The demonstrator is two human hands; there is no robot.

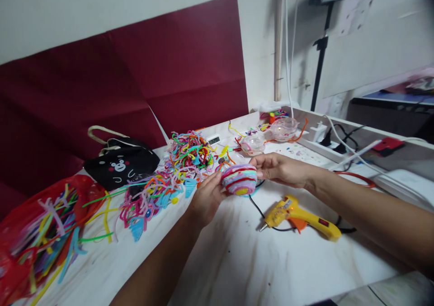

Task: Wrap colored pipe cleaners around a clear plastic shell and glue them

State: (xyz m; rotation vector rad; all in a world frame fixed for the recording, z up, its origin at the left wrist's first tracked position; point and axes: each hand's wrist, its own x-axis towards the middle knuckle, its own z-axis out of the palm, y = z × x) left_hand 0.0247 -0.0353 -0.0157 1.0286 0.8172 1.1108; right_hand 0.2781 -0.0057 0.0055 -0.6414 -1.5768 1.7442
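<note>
A rounded craft piece (239,179), wound in pink, red, lilac and pale blue fuzzy strips with a yellow round patch at its lower side, is held above the white table between both hands. My left hand (207,198) grips its left edge, fingers pressed to it. On its upper right edge, the thumb and fingers of my right hand (278,170) are closed. A yellow glue gun (300,216) lies below my right forearm, nozzle pointing left. Close behind the piece sits a heap of colourful pipe cleaners (190,154).
A red bag (88,195) of pipe cleaners and a black bag (122,161) are at left. Clear plastic shapes (284,129) stand behind my right hand. A power strip (318,148) with cables and a white box (403,186) lie at right. The glue gun's black cord crosses the table.
</note>
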